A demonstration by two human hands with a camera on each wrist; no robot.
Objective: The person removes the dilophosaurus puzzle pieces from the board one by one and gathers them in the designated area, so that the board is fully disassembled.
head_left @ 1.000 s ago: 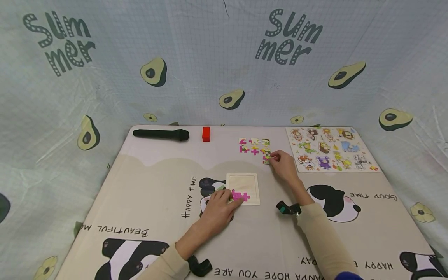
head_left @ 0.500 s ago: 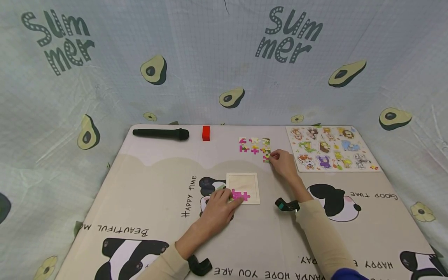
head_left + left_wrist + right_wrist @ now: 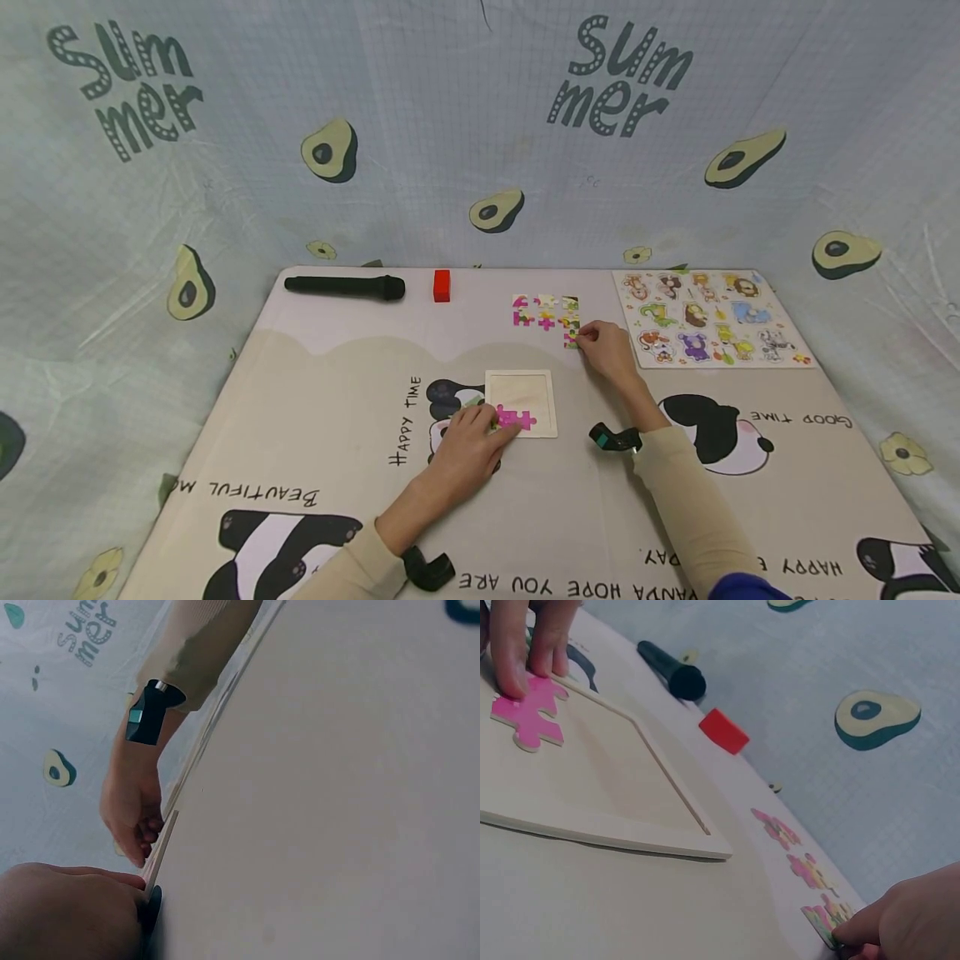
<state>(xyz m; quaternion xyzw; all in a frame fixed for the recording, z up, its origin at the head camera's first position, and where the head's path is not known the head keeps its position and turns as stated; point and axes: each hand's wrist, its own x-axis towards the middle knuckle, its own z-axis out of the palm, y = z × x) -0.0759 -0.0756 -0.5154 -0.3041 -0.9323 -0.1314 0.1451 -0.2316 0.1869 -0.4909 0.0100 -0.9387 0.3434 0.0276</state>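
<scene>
My left hand (image 3: 467, 446) rests over the left edge of a square wooden puzzle tray (image 3: 553, 408). Its thumb touches joined pink puzzle pieces (image 3: 516, 419) in the tray's near part, and the fingers cover the near left corner. Farther back, my right hand (image 3: 609, 354) pinches the edge of a pink and green puzzle piece (image 3: 571, 339), the nearest in a column. In the right wrist view, the right thumb (image 3: 862, 926) lies against that piece's edge; the other fingers are mostly hidden. Several loose puzzle pieces (image 3: 546, 320) lie in rows beside it.
Toward the back left lie a black microphone (image 3: 345, 287) and a red block (image 3: 442, 286). A board with animal pictures (image 3: 712, 321) lies at the back right, close to my right hand. A printed cloth (image 3: 315, 417) covers the table.
My right forearm has shifted very slightly while the hand stays at the same puzzle piece. The left hand and the tray look unmoved.
</scene>
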